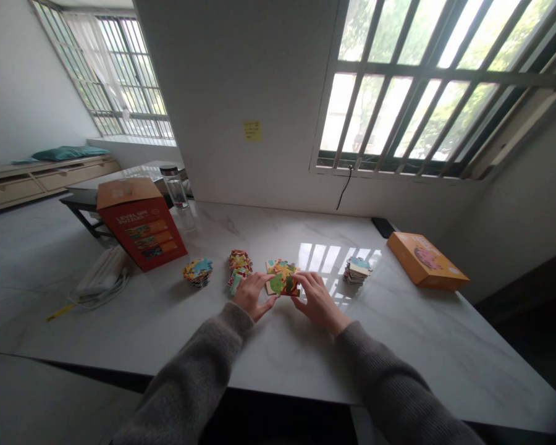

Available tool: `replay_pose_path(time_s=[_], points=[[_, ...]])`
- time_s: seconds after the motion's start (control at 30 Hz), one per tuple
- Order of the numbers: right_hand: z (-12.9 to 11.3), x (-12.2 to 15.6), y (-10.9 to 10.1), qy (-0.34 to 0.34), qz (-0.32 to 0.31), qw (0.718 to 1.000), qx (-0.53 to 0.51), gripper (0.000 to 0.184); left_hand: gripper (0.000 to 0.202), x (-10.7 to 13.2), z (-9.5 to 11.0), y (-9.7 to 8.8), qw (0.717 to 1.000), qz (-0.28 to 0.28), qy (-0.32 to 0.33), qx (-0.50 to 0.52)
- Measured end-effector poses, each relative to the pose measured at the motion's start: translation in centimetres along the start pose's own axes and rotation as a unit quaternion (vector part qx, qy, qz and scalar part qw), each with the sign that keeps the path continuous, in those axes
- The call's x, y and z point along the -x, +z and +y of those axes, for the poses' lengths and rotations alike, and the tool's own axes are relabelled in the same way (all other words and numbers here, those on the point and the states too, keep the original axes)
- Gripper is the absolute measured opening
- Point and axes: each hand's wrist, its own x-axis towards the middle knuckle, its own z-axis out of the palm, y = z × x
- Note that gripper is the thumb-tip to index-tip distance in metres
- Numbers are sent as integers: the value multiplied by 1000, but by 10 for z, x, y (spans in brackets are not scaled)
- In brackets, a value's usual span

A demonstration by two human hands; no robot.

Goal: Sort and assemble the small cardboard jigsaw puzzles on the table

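Observation:
My left hand (254, 295) and my right hand (319, 301) grip a small group of colourful puzzle pieces (283, 279) from either side, thumbs at the near edge and fingers on the far side. Green, yellow and red show on the pieces; whether they are joined or stacked I cannot tell. Just left of my left hand stands a pile of red and green puzzle pieces (239, 262), its near end close to my fingers. Farther left is a stack of blue and orange puzzle pieces (197, 272). To the right of my right hand rises another stack of puzzle pieces (358, 271).
A tall red puzzle box (143, 232) stands at the left, with a glass bottle (176, 188) behind it and a white power strip (102, 272) with cable beside it. On the right lie an orange box (426, 261) and a black phone-like object (382, 227) on the marble-patterned table (278, 358).

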Motion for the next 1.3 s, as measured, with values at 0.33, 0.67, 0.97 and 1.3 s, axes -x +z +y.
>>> replay_pose_path(time_s=[0.33,0.67,0.97,1.3], points=[[-15,7,-12,-59,-12,990,-125,39,38,1,-2,-1,996,-40,66,46],[51,15,-75,53,161,985,-13,27,34,2,-4,4,999,0,33,28],[143,44,-104,135,178,973,53,18,28,3,-5,7,999,-6,35,22],[95,32,-86,132,234,958,96,14,29,-4,-5,9,996,-35,14,-75]])
